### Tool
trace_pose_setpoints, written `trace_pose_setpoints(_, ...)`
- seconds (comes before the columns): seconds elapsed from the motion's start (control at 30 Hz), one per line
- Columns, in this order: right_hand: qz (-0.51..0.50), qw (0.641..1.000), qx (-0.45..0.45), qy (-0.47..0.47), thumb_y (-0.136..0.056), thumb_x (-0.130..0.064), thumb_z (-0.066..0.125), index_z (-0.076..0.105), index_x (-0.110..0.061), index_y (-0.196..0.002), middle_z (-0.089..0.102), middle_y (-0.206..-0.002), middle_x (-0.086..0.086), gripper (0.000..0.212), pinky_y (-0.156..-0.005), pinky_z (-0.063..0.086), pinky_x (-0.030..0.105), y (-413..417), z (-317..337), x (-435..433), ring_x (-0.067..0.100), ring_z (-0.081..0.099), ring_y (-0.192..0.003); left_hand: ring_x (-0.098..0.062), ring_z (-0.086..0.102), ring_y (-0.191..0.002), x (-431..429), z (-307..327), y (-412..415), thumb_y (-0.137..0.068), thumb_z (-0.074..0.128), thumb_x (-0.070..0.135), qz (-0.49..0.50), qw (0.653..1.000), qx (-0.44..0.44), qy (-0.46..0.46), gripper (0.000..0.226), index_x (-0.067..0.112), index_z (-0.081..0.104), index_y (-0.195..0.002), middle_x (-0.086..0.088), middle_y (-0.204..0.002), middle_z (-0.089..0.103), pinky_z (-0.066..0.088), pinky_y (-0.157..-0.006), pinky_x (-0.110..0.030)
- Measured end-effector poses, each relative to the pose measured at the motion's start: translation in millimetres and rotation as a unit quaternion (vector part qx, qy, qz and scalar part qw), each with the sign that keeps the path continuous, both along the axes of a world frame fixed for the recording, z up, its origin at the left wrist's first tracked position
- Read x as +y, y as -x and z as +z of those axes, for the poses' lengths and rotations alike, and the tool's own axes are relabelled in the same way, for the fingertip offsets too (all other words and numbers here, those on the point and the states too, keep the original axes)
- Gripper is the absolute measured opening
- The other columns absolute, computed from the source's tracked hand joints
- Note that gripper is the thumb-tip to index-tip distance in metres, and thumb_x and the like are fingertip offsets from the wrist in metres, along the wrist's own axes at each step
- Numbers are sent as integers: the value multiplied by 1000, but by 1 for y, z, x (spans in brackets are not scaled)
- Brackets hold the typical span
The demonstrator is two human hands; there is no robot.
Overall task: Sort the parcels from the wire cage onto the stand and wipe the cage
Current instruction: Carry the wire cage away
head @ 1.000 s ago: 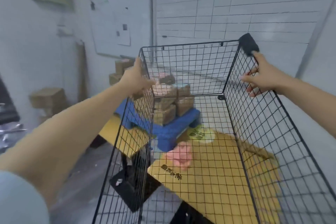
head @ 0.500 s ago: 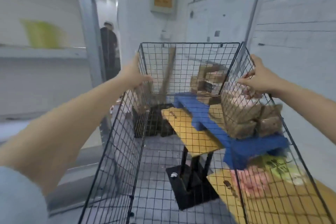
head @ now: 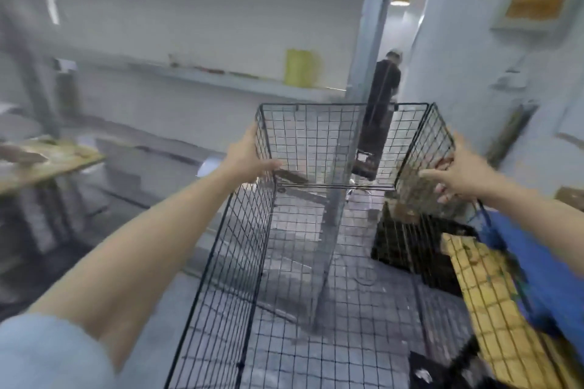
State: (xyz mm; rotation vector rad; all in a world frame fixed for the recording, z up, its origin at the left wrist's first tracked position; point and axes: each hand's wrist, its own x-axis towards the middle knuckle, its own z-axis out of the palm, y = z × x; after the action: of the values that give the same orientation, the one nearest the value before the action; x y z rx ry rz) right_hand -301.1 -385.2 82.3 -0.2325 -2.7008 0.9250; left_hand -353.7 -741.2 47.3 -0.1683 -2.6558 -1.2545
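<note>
The black wire cage (head: 316, 136) is lifted in front of me, with nothing inside it. My left hand (head: 249, 158) grips the top of its left wall. My right hand (head: 458, 170) grips the top of its right wall. Seen through the right mesh are brown parcels (head: 410, 196), a blue stand (head: 543, 262) and a yellow wooden tabletop (head: 486, 290) at the right edge. The picture is blurred.
A person in dark clothes (head: 382, 95) stands in a doorway beyond the cage. A grey post (head: 335, 205) rises from the floor behind the mesh. A wooden table (head: 47, 158) is at the left. A shelf with a yellow object (head: 300, 68) runs along the back wall.
I have swung to the left with the cage held in both hands. The blue stand and parcels have slid from the middle to the right edge, and the doorway has come into view.
</note>
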Motion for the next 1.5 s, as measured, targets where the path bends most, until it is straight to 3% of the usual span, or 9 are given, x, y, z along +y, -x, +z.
trace_pose_setpoints(0.13,83,996,-22,-7,-79,-14,78,2,-39,-151,53,-124,26,107,-45,55,35,57,-20,-54,29,66,-60,-19,65,-69,-58,-29,-10,-80,72,32,92,996,-13,20,104,25,-2,-153,-21,-136,49,50,-51,-22)
trace_pose_setpoints(0.33,203,978,-33,-17,-83,-16,74,2,-34,-152,56,-117,19,102,-35,41,20,130,-35,-168,22,59,-54,-24,69,-80,-160,-49,-10,-88,58,51,211,977,-30,22,93,26,-3,-153,-23,-129,56,58,-66,-33)
trace_pose_setpoints(0.5,295,954,-43,8,-79,-17,76,-2,-42,-150,54,-120,20,108,-47,52,30,185,-50,-269,27,65,-65,-34,63,-106,-240,-55,-12,-86,60,50,294,955,-40,-2,93,27,-1,-153,-23,-136,50,51,-92,-49)
trace_pose_setpoints(0.77,413,907,-73,30,-80,-7,72,-3,-47,-148,50,-124,23,109,-54,58,42,238,-71,-422,33,64,-71,-37,63,-97,-340,-75,-44,-90,54,52,427,903,-51,0,92,25,-7,-153,-22,-109,64,52,-82,-45)
trace_pose_setpoints(0.93,494,864,-94,-22,-76,-16,75,1,-48,-148,60,-105,25,108,-64,59,53,258,-82,-522,39,68,-76,-30,63,-84,-388,-97,-73,-87,55,57,533,843,-64,-26,93,32,-7,-152,-21,-127,56,53,-79,-38)
trace_pose_setpoints(1.03,543,834,-76,-59,-73,-29,79,2,-50,-145,54,-126,29,108,-67,59,50,268,-85,-577,32,69,-70,-27,62,-73,-403,-104,-91,-89,55,54,587,805,-75,-39,92,29,-6,-152,-23,-118,61,50,-69,-33)
trace_pose_setpoints(1.23,662,745,-29,-74,-83,-19,73,6,-22,-153,40,-143,18,97,-82,46,37,249,-90,-661,39,56,-108,-39,58,-112,-400,-114,-132,-87,58,50,684,723,-64,-70,94,28,-6,-153,-16,-153,30,48,-94,-53)
trace_pose_setpoints(1.3,688,722,-24,-63,-86,-13,70,8,-21,-153,44,-131,8,92,-78,44,30,239,-97,-682,33,55,-100,-37,55,-118,-395,-122,-148,-87,58,49,716,692,-60,-66,94,28,-4,-153,-14,-154,28,45,-99,-51)
trace_pose_setpoints(1.5,752,652,-60,-80,-87,-18,71,1,-43,-148,55,-116,14,96,-64,59,50,194,-127,-735,32,68,-69,-36,56,-118,-376,-146,-203,-89,60,43,773,627,-40,-85,91,28,-4,-153,-11,-155,26,44,-101,-49)
